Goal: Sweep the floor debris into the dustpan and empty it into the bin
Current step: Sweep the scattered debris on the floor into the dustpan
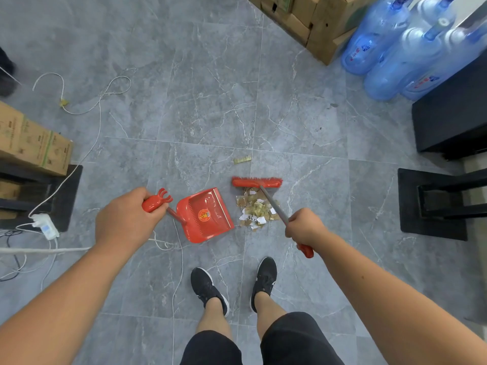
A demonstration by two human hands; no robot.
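Two red plastic tools are in our hands. Our left hand (126, 219) has its fingers curled tight round the smooth red grip of the dustpan (208, 214) handle, which ends in small claw-like prongs. The pan is glossy and shaped like a shovel, with a row of comb teeth along its back wall and a round gold-and-red sticker inside. It stands on the floor with its open lip turned toward the debris pile (257, 210), just beside it. Our right hand (305, 227) grips the thin grey metal shaft of the broom (257, 182), and the red end cap of the shaft shows below the wrist. The broom head is a long narrow bar with short stiff red bristles, and it rests on the floor at the far edge of the pile, touching it. The pile is of torn scraps, some white paper, some gold or tan pieces. One gold strip (242, 159) lies apart, beyond the broom head.

The floor (210, 101) is of large grey tiles with white veins like marble, slightly shiny. White cables (100, 114) run loose over it to a white power strip (46, 226) at the left. Brown cardboard boxes (316, 22) stand far ahead, with clear blue water bottles (395, 48) beside them. A carton (31, 143) sits at the left, black stands (434, 204) at the right, and our black shoes (208, 288) are near the bottom
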